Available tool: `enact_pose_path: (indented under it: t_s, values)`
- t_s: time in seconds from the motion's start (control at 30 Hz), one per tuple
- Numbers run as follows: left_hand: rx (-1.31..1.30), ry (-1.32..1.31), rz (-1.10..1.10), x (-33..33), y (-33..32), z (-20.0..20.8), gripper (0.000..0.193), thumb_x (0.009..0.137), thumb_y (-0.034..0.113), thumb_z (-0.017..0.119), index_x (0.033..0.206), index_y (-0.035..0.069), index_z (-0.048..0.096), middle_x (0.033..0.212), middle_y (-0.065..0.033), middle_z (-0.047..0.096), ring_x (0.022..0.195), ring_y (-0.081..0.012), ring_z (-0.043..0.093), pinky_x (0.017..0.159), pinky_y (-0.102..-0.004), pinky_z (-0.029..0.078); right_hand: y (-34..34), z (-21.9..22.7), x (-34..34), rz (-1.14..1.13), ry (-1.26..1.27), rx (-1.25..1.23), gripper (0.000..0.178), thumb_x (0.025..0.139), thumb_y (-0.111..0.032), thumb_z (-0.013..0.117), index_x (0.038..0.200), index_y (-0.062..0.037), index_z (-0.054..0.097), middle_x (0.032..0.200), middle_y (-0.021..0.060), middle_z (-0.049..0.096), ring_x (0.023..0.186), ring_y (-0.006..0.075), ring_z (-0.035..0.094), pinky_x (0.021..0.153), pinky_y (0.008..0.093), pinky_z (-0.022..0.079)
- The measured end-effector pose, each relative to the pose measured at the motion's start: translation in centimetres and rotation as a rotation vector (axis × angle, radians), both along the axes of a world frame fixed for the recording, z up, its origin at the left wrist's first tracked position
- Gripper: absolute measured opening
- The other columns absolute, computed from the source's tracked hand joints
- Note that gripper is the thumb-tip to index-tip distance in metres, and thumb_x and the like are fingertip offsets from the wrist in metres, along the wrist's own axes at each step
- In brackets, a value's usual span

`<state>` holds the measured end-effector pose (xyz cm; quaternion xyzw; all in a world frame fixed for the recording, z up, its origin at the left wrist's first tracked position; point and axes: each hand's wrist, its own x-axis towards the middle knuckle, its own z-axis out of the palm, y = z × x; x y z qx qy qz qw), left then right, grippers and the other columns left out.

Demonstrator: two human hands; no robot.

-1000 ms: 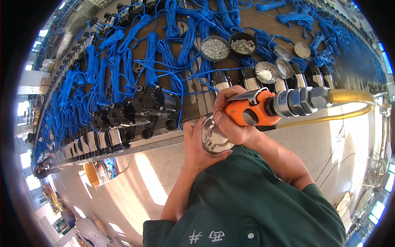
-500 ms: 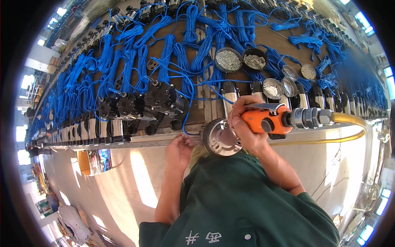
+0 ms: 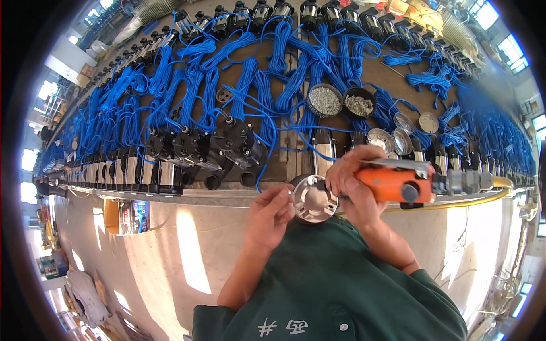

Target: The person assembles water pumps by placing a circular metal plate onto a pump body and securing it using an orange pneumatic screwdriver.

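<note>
My right hand (image 3: 357, 184) is wrapped round an orange air screwdriver (image 3: 392, 182), which lies nearly level with its hose end to the right. Just below the table edge, its nose end reaches the round metal end of a pump body (image 3: 314, 209), which faces up with slots and a recessed middle. At the left rim of that pump body, my left hand (image 3: 270, 219) pinches a tiny shiny piece, too small to make out, between thumb and forefinger. The hand covers part of the rim.
Black-capped pumps (image 3: 232, 138) stand left on the table, among coiled blue cables (image 3: 293, 82). Two bowls of small metal parts, one silver (image 3: 325, 100) and one dark (image 3: 359, 104), sit beyond my hands. A yellow hose (image 3: 455, 203) trails right. An open carton (image 3: 112, 217) rests at lower left.
My left hand has risen to the pump body's rim, its fingers now pinched. The screwdriver has swung right and slightly down, uncovering more of the pump body's face. The whole view has shifted slightly.
</note>
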<state>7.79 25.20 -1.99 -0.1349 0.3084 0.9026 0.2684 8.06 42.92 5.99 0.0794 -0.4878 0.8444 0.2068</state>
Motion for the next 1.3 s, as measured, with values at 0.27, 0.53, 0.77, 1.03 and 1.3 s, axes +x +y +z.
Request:
enact_pose_path:
  t_s: [0.27, 0.53, 0.77, 1.03, 1.3]
  values:
    - [-0.012, 0.087, -0.120, 0.2, 1.2, 2.0, 0.017, 0.094, 0.011, 0.061, 0.105, -0.002, 0.063, 0.082, -0.0097, 0.062, 0.054, -0.0047, 0.035, 0.048, -0.0184, 0.028, 0.5, 0.8, 0.8, 0.040, 0.100, -0.126, 0.027, 0.077, 0.000, 0.047, 0.103, 0.0013, 0.039, 0.068, 0.0084, 0.048, 0.057, 0.0171, 0.050, 0.061, 0.0354, 0.046]
    - [-0.051, 0.065, -0.176, 0.3, 1.5, 1.1, 0.017, 0.094, 0.014, 0.061, 0.100, -0.002, 0.064, 0.073, -0.0093, 0.061, 0.049, -0.0044, 0.031, 0.044, -0.0190, 0.024, 1.1, -0.3, 1.4, 0.074, 0.087, -0.220, 0.028, 0.078, -0.002, 0.051, 0.103, -0.0018, 0.039, 0.071, 0.0074, 0.048, 0.057, 0.0177, 0.049, 0.061, 0.0360, 0.046]
    - [-0.504, 0.429, -0.191, 0.4, 0.7, 1.1, 0.020, 0.094, 0.015, 0.063, 0.095, -0.003, 0.069, 0.069, -0.0017, 0.057, 0.053, -0.0049, 0.038, 0.047, -0.0206, 0.027, 0.8, -1.3, 1.6, 0.118, 0.130, -0.177, 0.024, 0.079, -0.002, 0.052, 0.100, -0.0033, 0.040, 0.072, 0.0076, 0.051, 0.057, 0.0168, 0.051, 0.060, 0.0345, 0.047]
    - [-0.792, 0.653, -0.297, -0.2, -0.9, 0.6, 0.019, 0.095, 0.010, 0.055, 0.092, -0.003, 0.069, 0.065, 0.0041, 0.051, 0.059, -0.0068, 0.045, 0.053, -0.0241, 0.036, -0.1, -3.9, 2.2, 0.177, 0.023, 0.043, 0.026, 0.078, 0.003, 0.052, 0.102, 0.0018, 0.044, 0.071, 0.0088, 0.054, 0.061, 0.0158, 0.055, 0.060, 0.0308, 0.049]
    - [-0.236, 0.073, 0.209, -2.1, -2.5, -2.2, 0.019, 0.096, 0.006, 0.048, 0.110, -0.004, 0.056, 0.103, -0.0164, 0.063, 0.090, -0.0252, 0.065, 0.083, -0.0294, 0.054, -2.8, -3.6, 1.4, -0.032, 0.099, 0.142, 0.014, 0.050, 0.002, 0.055, 0.064, 0.0063, 0.056, 0.056, 0.0125, 0.057, 0.044, 0.0205, 0.058, 0.045, 0.0265, 0.048]
